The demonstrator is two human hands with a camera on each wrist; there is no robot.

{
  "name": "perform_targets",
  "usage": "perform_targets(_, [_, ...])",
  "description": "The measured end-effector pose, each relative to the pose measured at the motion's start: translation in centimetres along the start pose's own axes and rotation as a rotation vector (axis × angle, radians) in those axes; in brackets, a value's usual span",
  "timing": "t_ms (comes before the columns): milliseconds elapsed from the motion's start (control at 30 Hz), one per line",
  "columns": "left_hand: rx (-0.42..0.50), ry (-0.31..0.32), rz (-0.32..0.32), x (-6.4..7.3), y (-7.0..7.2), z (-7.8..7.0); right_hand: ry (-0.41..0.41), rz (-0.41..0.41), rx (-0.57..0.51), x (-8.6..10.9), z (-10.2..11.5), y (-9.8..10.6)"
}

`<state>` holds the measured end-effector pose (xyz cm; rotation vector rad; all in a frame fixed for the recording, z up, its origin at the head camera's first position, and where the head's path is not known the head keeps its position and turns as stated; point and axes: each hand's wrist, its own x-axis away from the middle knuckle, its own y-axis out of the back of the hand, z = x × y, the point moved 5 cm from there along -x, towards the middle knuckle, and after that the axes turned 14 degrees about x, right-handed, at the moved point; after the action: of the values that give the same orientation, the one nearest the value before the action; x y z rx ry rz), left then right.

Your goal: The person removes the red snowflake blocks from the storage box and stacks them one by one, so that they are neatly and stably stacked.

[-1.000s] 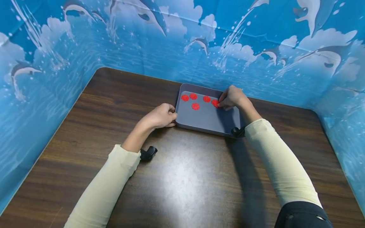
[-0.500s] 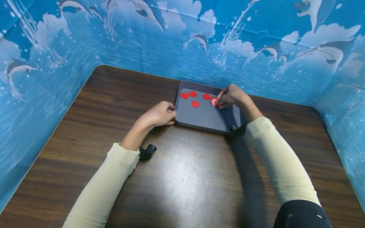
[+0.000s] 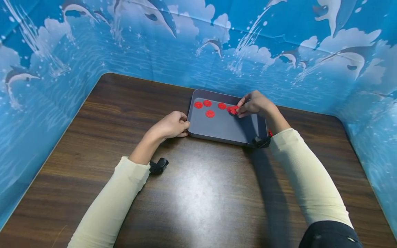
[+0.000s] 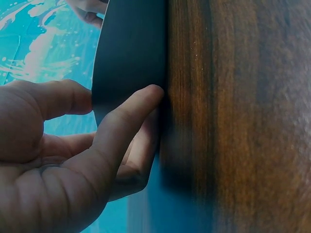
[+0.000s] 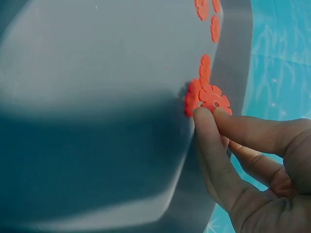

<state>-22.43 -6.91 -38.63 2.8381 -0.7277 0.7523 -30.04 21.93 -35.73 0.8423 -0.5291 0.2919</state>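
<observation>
A grey rectangular tray (image 3: pixel 223 129) lies near the far edge of the table. My left hand (image 3: pixel 173 124) holds its left side, and in the left wrist view the thumb (image 4: pixel 148 94) presses the outer wall. Inside the tray's far half, my right hand (image 3: pixel 255 103) pinches a red notched snowflake disc (image 5: pixel 215 98) between thumb and fingertips. Right against it stands another red disc (image 5: pixel 192 99) on edge, and one more disc (image 5: pixel 205 68) lies just behind. Several other loose red discs (image 3: pixel 210 114) lie flat toward the tray's far left.
The brown wooden table (image 3: pixel 192 193) extends around the tray. A blue dolphin-print cloth (image 3: pixel 173 58) hangs close behind the tray. Something small and red (image 3: pixel 270 133) shows beside my right wrist, past the tray's right edge. Black wrist cameras (image 3: pixel 159 166) sit below both hands.
My right hand has turned the pinched disc, its face first catching the light and now red again beside the others. The left hand stays at the tray's side. The small red thing has come into view.
</observation>
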Motion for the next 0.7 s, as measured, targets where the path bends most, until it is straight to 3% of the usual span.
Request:
perform_targets(367, [-0.003,0.006,0.011,-0.1,-0.1,-0.1,-0.013,0.007,0.109,2.0,-0.8,2.4])
perform_targets(700, [-0.01,0.001,0.022,0.0,-0.2,-0.1,-0.035,-0.025,0.205,3.4,-4.2,5.2])
